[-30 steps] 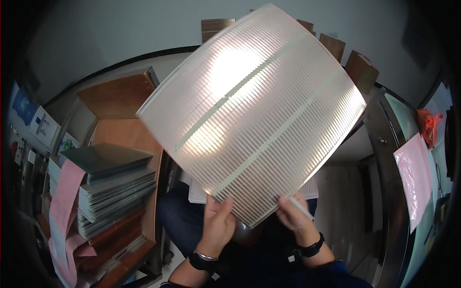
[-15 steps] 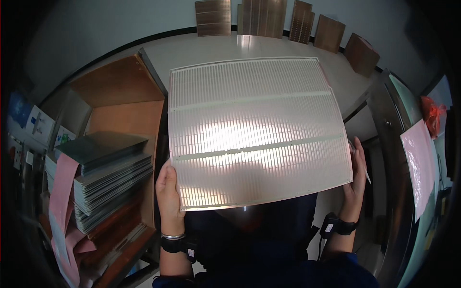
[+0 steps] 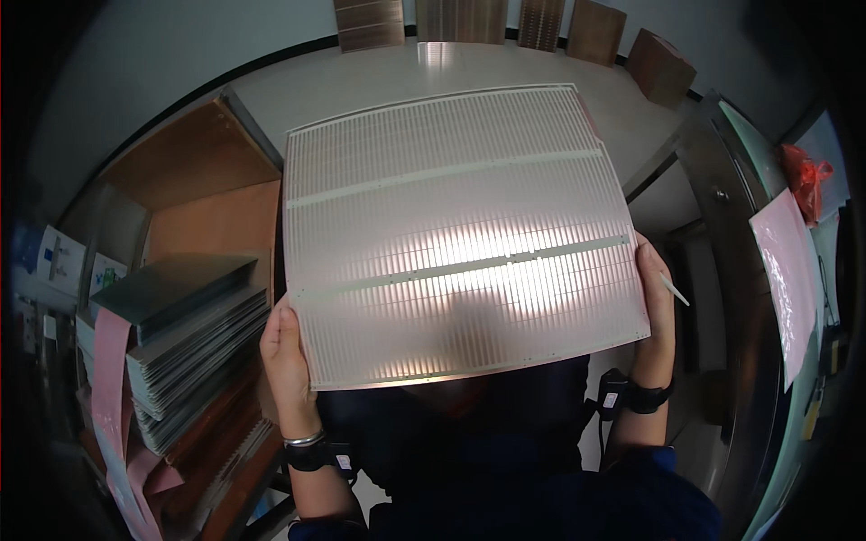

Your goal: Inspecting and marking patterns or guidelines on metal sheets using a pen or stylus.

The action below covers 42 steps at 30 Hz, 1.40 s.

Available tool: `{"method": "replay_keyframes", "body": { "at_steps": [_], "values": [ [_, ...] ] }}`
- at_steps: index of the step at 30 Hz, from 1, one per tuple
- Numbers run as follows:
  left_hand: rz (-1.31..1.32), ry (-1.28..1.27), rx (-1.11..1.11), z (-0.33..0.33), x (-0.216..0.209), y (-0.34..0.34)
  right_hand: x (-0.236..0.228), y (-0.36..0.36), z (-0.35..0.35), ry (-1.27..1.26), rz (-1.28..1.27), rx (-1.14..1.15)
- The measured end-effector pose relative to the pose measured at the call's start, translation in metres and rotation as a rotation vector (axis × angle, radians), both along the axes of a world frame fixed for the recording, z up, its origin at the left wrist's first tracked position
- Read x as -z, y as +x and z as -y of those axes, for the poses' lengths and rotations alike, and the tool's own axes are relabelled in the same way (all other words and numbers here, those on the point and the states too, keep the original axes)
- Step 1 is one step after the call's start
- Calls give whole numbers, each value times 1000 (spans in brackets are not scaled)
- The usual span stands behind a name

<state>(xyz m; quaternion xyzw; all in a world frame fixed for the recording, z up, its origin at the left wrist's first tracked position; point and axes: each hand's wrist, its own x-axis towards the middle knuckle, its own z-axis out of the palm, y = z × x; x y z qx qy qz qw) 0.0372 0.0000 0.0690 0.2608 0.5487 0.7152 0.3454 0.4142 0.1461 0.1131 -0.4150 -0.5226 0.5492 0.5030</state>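
Note:
A large, thin circuit board panel [image 3: 442,207] with shiny pale strips and two plain cross bands is held up in front of me by its side edges. My left hand [image 3: 287,347] grips its lower left edge, thumb at the front. At the lower right edge my right hand [image 3: 657,302] is closed on the panel, its thumb along the border. A thin white stick, perhaps a pen [image 3: 675,289], juts out from behind my right hand; how it is held is hidden. Most fingers of both hands are behind the panel.
On the left, a stack of similar panels [image 3: 194,361] sits in a wooden rack [image 3: 212,216], a pink strip [image 3: 110,370] beside it. At right stands a bench [image 3: 722,225] with a pink sheet [image 3: 783,270] and a red plastic bag [image 3: 806,180]. Brown boards [image 3: 460,20] lean against the far wall.
The panel and both hands have shifted left in view, along with the surroundings. The bright reflection has slid right across the panel. My right thumb now shows on its edge.

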Motion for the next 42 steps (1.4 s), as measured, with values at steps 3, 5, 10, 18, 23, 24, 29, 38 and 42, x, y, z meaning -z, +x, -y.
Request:
{"method": "replay_keyframes", "body": {
  "at_steps": [3, 5, 10, 18, 23, 24, 29, 38, 42],
  "values": [
    [-16, -20, 15, 0, 0, -1, 9, 7, -3, 30, 107, 45],
    [-41, -30, 7, 2, -3, 0, 7, 7, -2, 24, 114, 42],
    [-98, -55, 1, -2, -1, 0, 12, 11, -4, 26, 184, 36],
    [-246, -92, -59, -2, 6, -9, 1, -5, 3, 69, 31, 43],
    [-251, -109, -30, 4, 13, -19, -8, -17, 8, 65, 4, 40],
    [-256, -114, -42, 4, 14, -19, -9, -17, 9, 67, 9, 57],
    [-302, -136, -29, 4, 19, -23, -13, -17, 13, 6, -68, 31],
    [484, 374, 93, 4, -15, -13, 12, -17, 6, 61, -73, 1],
    [679, 600, 205, 4, -12, 28, 30, -33, 20, -138, -404, -138]
  ]
}}
